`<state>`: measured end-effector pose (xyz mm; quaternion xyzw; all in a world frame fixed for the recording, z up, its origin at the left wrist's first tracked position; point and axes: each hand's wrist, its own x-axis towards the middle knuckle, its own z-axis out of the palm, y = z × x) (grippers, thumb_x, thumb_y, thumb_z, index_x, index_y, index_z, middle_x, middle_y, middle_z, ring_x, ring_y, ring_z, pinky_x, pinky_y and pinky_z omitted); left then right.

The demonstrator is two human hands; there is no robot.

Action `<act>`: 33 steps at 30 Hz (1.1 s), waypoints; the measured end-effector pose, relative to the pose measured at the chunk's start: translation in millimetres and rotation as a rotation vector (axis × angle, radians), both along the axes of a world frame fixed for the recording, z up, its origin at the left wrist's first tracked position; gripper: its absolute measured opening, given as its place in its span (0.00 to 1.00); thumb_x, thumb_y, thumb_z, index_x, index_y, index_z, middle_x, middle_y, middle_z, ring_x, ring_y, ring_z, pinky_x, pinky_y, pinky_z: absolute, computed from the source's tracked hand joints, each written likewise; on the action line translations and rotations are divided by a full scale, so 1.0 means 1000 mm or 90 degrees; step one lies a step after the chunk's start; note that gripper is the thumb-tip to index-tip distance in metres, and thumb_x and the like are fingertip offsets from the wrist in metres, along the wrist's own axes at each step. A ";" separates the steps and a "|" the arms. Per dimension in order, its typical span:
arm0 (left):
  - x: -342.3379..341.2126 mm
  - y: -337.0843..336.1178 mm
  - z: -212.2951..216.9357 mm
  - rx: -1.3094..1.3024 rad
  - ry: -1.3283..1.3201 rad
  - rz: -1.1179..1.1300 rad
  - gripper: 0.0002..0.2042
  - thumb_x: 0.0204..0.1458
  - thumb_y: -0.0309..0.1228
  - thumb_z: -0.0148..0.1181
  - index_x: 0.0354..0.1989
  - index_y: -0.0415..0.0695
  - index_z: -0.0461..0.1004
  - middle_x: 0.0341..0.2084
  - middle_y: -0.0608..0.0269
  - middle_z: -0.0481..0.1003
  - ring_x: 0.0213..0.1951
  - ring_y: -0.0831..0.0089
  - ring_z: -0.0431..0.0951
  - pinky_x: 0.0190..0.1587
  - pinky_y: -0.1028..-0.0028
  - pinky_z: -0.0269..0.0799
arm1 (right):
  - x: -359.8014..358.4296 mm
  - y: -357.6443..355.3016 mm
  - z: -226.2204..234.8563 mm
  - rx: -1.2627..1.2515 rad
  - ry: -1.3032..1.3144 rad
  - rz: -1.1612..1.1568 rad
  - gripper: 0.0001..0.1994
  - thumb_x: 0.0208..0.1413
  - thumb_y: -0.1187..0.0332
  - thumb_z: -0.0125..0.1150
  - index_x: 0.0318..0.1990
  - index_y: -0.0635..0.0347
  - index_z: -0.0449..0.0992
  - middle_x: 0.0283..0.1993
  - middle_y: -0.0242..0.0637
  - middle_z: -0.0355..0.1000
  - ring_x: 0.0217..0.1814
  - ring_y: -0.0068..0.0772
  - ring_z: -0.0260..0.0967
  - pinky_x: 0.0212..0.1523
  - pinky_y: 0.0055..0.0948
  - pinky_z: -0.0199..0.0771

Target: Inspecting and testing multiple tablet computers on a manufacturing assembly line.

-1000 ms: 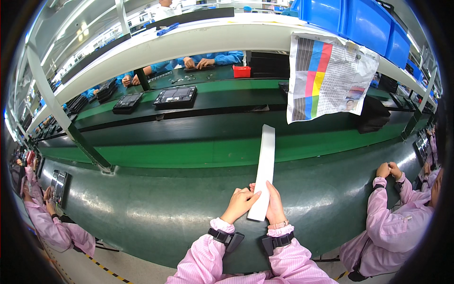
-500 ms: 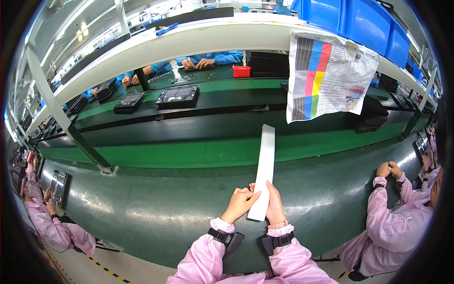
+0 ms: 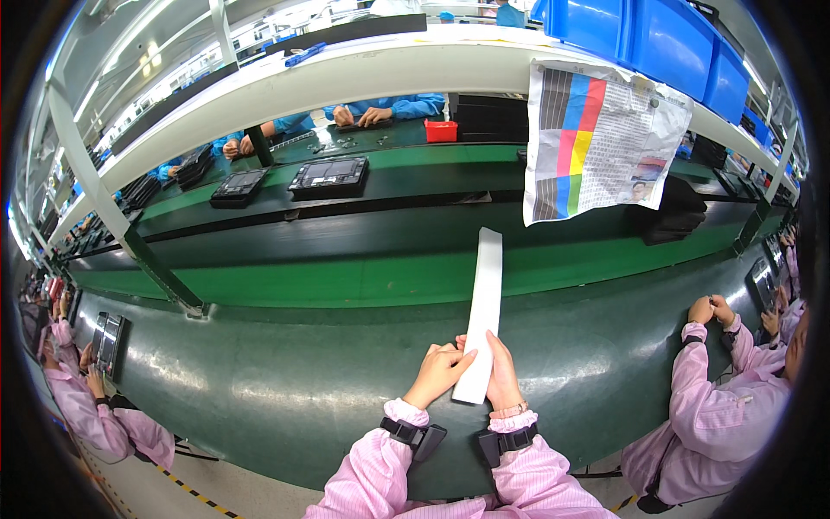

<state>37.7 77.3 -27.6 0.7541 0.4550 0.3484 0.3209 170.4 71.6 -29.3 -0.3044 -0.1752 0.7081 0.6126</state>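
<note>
At the near edge of the green worktop (image 3: 285, 389), both hands hold the long white strip (image 3: 482, 311): right hand (image 3: 501, 381) beneath it, left hand (image 3: 439, 372) fingers pinching its edge. Peeling seems underway; a steady grip is needed.

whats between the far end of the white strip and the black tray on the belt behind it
Head view: only bare green conveyor surface lies between the white strip and the black tray.

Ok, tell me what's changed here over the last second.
Nothing visibly changed. The left hand and right hand still hold the near end of the long white strip over the green bench, in the same place.
</note>
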 end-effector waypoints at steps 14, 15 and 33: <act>0.000 0.001 -0.003 0.050 -0.028 0.019 0.15 0.55 0.39 0.53 0.21 0.43 0.76 0.17 0.65 0.70 0.24 0.72 0.68 0.38 0.72 0.56 | 0.000 0.000 0.001 -0.010 0.005 -0.005 0.17 0.62 0.62 0.45 0.49 0.70 0.63 0.42 0.51 0.71 0.46 0.41 0.70 0.48 0.35 0.72; -0.001 0.001 -0.002 0.060 -0.025 0.021 0.14 0.55 0.38 0.53 0.22 0.43 0.76 0.18 0.64 0.71 0.24 0.71 0.68 0.38 0.72 0.56 | -0.001 -0.001 0.002 -0.007 0.018 -0.005 0.17 0.62 0.62 0.45 0.49 0.70 0.63 0.42 0.51 0.71 0.46 0.41 0.70 0.49 0.35 0.72; 0.000 0.003 0.006 0.009 -0.016 -0.005 0.10 0.53 0.36 0.55 0.28 0.44 0.79 0.21 0.66 0.74 0.27 0.74 0.70 0.37 0.73 0.55 | -0.002 0.001 0.014 0.004 -0.004 -0.005 0.17 0.63 0.63 0.41 0.49 0.70 0.61 0.42 0.52 0.70 0.47 0.42 0.69 0.49 0.37 0.71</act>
